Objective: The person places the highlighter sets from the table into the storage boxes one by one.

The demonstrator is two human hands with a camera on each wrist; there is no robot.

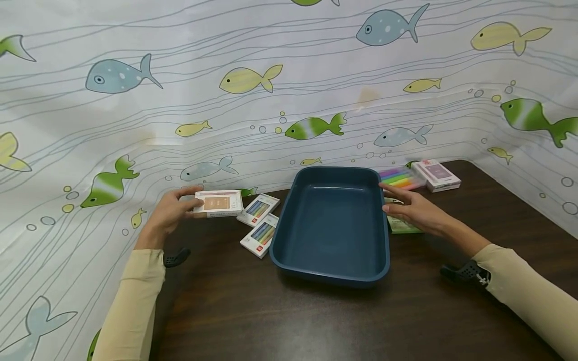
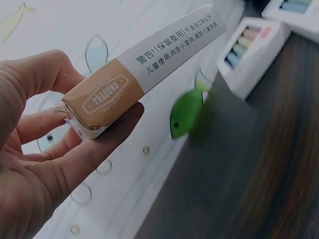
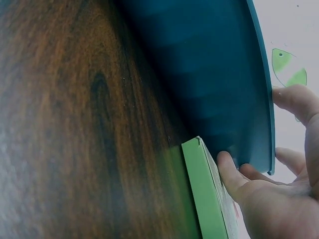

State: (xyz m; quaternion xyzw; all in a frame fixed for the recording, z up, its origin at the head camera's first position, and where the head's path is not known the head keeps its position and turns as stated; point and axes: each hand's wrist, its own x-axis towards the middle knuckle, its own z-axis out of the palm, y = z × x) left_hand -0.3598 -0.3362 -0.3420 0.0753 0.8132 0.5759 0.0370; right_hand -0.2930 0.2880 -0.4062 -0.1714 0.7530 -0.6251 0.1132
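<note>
My left hand (image 1: pixel 168 213) pinches one end of a small white box (image 1: pixel 220 203) with a brown panel, above the table's back left. In the left wrist view the box (image 2: pixel 144 69) shows its brown end and printed side, with fingers on both faces. A deep blue rectangular bin (image 1: pixel 334 230) stands mid-table. My right hand (image 1: pixel 417 210) grips the bin's right rim; in the right wrist view the thumb lies on the outer wall and other fingers reach over the edge. A green box (image 3: pixel 204 184) lies close under that hand, partly hidden.
Two white boxes with coloured sticks in their windows, one box (image 1: pixel 258 209) behind the other box (image 1: pixel 262 235), lie left of the bin. Rainbow-coloured markers (image 1: pixel 399 178) and a white and purple box (image 1: pixel 436 175) lie back right. A fish-patterned sheet (image 1: pixel 253 105) hangs behind the dark table (image 1: pixel 253 311).
</note>
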